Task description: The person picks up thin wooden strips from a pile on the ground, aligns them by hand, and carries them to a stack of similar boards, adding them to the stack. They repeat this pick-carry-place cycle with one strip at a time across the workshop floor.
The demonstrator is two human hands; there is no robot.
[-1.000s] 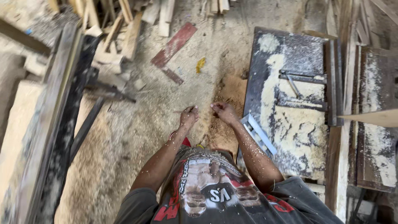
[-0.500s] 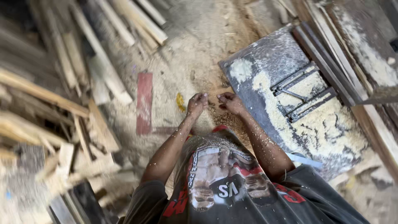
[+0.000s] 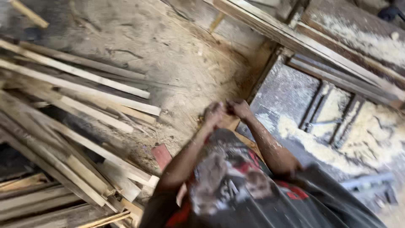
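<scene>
My left hand (image 3: 214, 115) and my right hand (image 3: 239, 108) are held close together in front of my chest, fingertips nearly touching, above a sawdust-covered floor (image 3: 168, 55). The picture is blurred, so whether they pinch something small between them is unclear. Both forearms are dusted with sawdust. My dark printed shirt (image 3: 236, 185) fills the bottom of the view. Just right of my hands lies a grey metal machine table (image 3: 291, 93) heaped with sawdust.
A pile of long wooden slats (image 3: 71, 126) covers the left side. A reddish board (image 3: 162, 156) lies on the floor by my left arm. Long timber planks (image 3: 295, 38) run diagonally across the upper right.
The view has swung and tilted, so the slat pile now fills the left and the machine table sits further right. My hands stay together in front of me.
</scene>
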